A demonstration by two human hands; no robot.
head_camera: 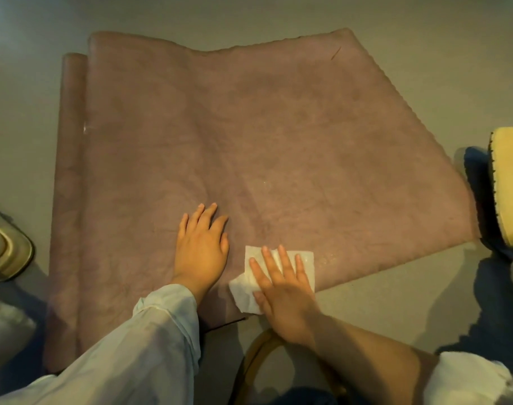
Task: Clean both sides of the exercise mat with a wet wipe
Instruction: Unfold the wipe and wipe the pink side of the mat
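A dusty mauve exercise mat [249,135] is seen spread on a grey floor [395,317]; its surface is mottled with darker and paler patches and crossed by faint creases; a short dark mark is visible near its far right corner; the far edge is wavy and slightly ragged. At the left the mat is partly rolled, so that a long roll [71,171] lies along that side, with a second curl just beside it; the near right corner lies flat on the floor, and the mat is set at an angle to the viewer.

A white wet wipe [246,293] is laid on the mat close to the near edge; it is crumpled and folded at its lower left, flatter at its upper right; part of it is covered by the right hand [281,290]. That hand is pressed flat on the wipe, palm down; its fingers [283,258] are held straight and a little spread, with the thumb laid against the wipe's lower edge; nothing is pinched or curled round.

The left hand [201,244] is rested palm down on the bare mat just beside the wipe; its fingers [210,213] are straight and close together, pointed away from the viewer; a pale sleeve [150,346] is worn to the wrist.
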